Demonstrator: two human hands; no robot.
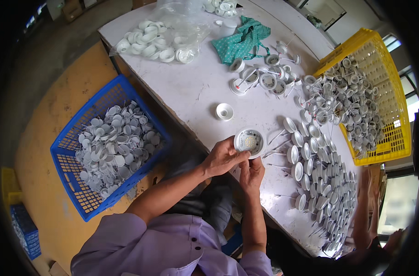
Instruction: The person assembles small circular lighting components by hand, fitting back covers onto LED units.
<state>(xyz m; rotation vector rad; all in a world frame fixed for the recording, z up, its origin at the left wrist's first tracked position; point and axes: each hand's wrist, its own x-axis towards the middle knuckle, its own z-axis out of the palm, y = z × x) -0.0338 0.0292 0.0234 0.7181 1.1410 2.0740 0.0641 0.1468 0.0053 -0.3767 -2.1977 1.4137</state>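
Note:
Above the table's near edge, my left hand [222,158] grips a round white LED downlight [247,139]. Its face is turned up, showing the circuit board with small yellowish LEDs. The left thumb lies along its lower rim. My right hand [252,174] is closed at that same lower rim, its fingertips pinched together against the light; any wire between them is hidden. Just beyond the hands, a white round cup-shaped housing [224,112] rests alone on the white table [186,92]. A loose group of similar downlights [268,81] with wires lies farther back.
Rows of wired downlights [306,168] cover the table's right side. A yellow crate [395,145] of lights stands tilted at the right. At left, a blue basket [64,149] holds many pieces. Behind are a plastic bag [191,34] of white housings and a green cloth [239,43].

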